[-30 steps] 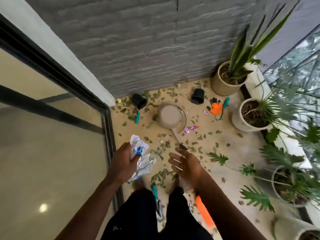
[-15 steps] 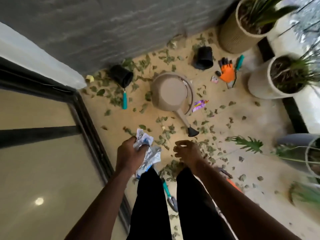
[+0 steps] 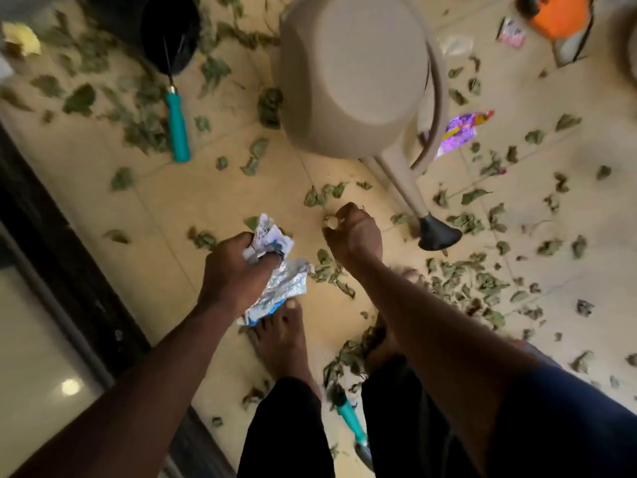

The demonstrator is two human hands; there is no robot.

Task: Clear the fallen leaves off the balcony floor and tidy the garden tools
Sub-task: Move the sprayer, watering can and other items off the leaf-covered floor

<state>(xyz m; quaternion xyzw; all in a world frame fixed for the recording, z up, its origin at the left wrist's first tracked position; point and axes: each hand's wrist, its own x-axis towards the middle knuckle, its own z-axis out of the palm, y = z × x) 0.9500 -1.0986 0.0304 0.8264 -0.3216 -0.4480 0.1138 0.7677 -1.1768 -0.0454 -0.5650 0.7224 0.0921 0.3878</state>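
Observation:
Dry green leaves (image 3: 465, 277) lie scattered over the beige tiled floor (image 3: 179, 201). My left hand (image 3: 234, 274) is shut on crumpled foil wrappers (image 3: 279, 270), held above my left foot. My right hand (image 3: 351, 232) hovers beside it with fingers curled closed; whether it holds a leaf is unclear. A beige watering can (image 3: 355, 74) lies on its side ahead, its black spout head (image 3: 437, 232) just right of my right hand. One teal-handled tool (image 3: 177, 125) pokes out of a tipped black pot (image 3: 169, 29). Another teal-handled tool (image 3: 350, 419) lies between my legs.
A purple wrapper (image 3: 462, 127) lies under the can's handle, with a pink wrapper (image 3: 512, 31) and an orange glove (image 3: 558, 12) at the top right. A yellow scrap (image 3: 20, 37) sits far left. The dark door frame (image 3: 51, 253) borders the floor on the left.
The camera has tilted down and moved closer to the floor. My right hand went from spread fingers to a closed curl. My left hand keeps its hold on the wrappers.

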